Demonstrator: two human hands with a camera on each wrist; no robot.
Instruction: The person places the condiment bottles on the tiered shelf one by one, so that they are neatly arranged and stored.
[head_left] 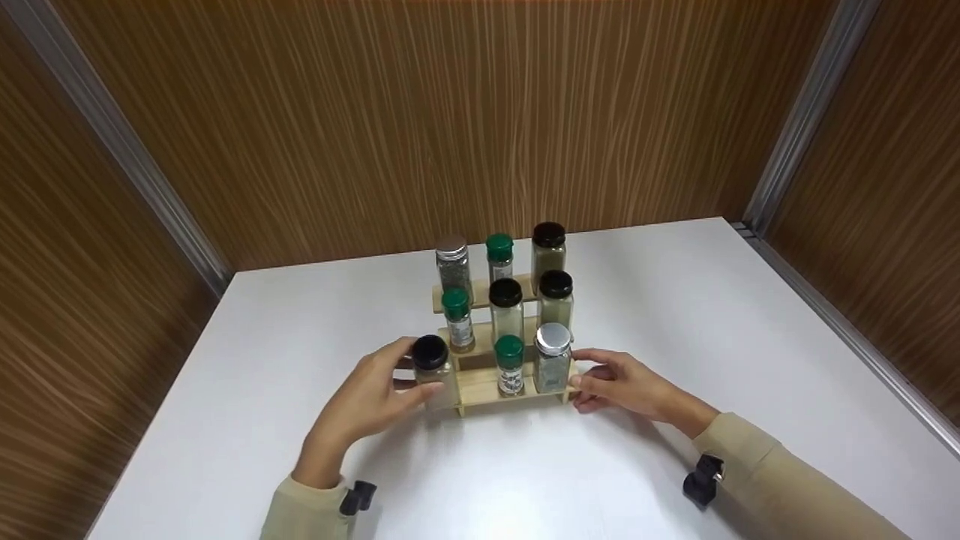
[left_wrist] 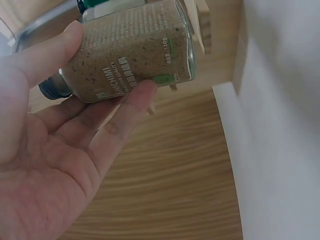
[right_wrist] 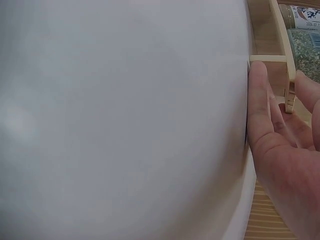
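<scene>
A stepped wooden spice rack (head_left: 480, 390) stands on the table with jars on its three tiers. At the left end of the lowest tier, my left hand (head_left: 364, 397) holds a black-capped spice jar (head_left: 444, 390) between thumb and fingers. The left wrist view shows brownish powder behind the printed glass of this jar (left_wrist: 130, 55). My right hand (head_left: 626, 384) grips the right end of the rack, thumb at the shelf edge and fingers lower down by its side. Beside that thumb sits a silver-capped jar (head_left: 553, 364), and a small green-capped jar (head_left: 511, 371) is left of it.
The middle tier carries a green-capped jar (head_left: 458, 322) and two black-capped ones. On the top tier are a grey-capped jar (head_left: 453, 266), a green-capped jar (head_left: 499, 255) and a black-capped jar (head_left: 549, 255). A wood-grain panel (head_left: 480, 112) rises behind the white table (head_left: 300, 315).
</scene>
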